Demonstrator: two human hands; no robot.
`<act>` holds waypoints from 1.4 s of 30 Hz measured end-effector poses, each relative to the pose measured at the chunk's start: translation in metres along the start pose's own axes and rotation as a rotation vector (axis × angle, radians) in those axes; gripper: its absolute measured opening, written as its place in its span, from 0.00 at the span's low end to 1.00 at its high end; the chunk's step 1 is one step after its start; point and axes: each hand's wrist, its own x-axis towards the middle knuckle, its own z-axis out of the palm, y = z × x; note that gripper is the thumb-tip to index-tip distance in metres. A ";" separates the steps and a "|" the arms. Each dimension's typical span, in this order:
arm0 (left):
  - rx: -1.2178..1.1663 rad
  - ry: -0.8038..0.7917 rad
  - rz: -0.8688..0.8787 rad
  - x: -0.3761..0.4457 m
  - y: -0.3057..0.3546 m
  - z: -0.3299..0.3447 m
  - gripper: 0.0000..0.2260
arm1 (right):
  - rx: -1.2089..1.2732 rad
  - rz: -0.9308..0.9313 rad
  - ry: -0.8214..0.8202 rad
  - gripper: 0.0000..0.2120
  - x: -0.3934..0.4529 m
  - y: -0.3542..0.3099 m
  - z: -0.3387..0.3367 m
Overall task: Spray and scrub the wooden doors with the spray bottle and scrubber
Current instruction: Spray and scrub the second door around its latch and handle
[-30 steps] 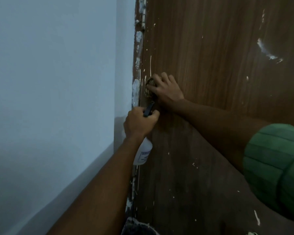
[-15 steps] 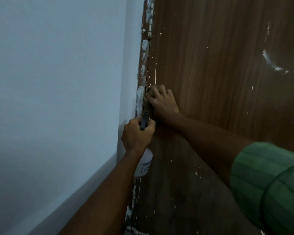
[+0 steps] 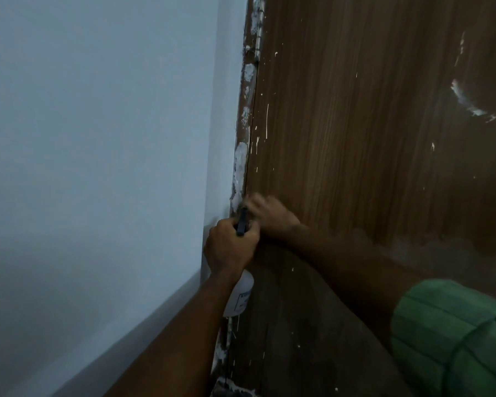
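Fingers [image 3: 258, 203] of right hand [image 3: 272, 216] blurred, grip unclear, scrubbing door [image 3: 370, 138] edge; left hand [image 3: 229, 247] clutches spray bottle [image 3: 239, 296]; probably respray next.

a: where does the view look from?

b: one camera only, worn on the head. it faces forward and slightly down, close in to the wooden door [image 3: 370, 138], whose grain fills the right side.

a: and relative to the grip?

b: the left hand [image 3: 229, 247] holds its grip on the spray bottle [image 3: 239, 296] a little below the middle of the frame. the right hand [image 3: 269, 216], blurred, sits just above and right of that grip. the wall [image 3: 98, 138] spreads left of it, and the door frame [image 3: 242, 156] rises straight above it.

a: how near?

b: near enough that both forearms run in from the bottom edge, and a green sleeve [image 3: 453, 339] crowds the lower right corner.

a: any shared view?

b: none; there is a single view.
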 end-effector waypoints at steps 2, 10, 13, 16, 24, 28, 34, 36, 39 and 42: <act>0.026 -0.015 -0.005 -0.003 0.001 -0.001 0.13 | -0.126 -0.288 -0.059 0.27 -0.011 0.000 0.013; 0.165 -0.236 -0.105 -0.029 -0.038 0.014 0.12 | -0.037 0.323 0.242 0.27 0.014 0.048 -0.019; 0.217 -0.286 -0.155 -0.033 -0.045 0.016 0.13 | -0.022 0.253 0.239 0.28 0.008 0.052 -0.016; 0.201 -0.277 -0.127 -0.038 -0.043 0.014 0.12 | -0.010 0.325 0.257 0.30 0.005 0.037 -0.010; -0.035 -0.193 -0.101 -0.033 -0.035 -0.014 0.14 | -0.055 -0.156 0.006 0.26 -0.074 -0.099 0.063; -0.037 -0.228 -0.083 -0.034 -0.032 -0.012 0.15 | -0.040 0.002 0.105 0.26 -0.054 -0.069 0.045; -0.059 -0.224 -0.093 -0.042 -0.040 -0.008 0.14 | 0.310 0.513 0.178 0.32 -0.066 -0.077 0.033; -0.046 -0.227 -0.087 -0.041 -0.037 -0.004 0.14 | 0.255 0.228 0.040 0.34 -0.106 -0.114 0.058; -0.050 -0.235 -0.086 -0.040 -0.028 0.006 0.13 | 0.141 0.041 -0.054 0.35 -0.133 -0.103 0.080; -0.054 -0.281 -0.063 -0.041 -0.029 0.017 0.12 | 0.210 0.487 0.202 0.28 -0.103 -0.045 0.051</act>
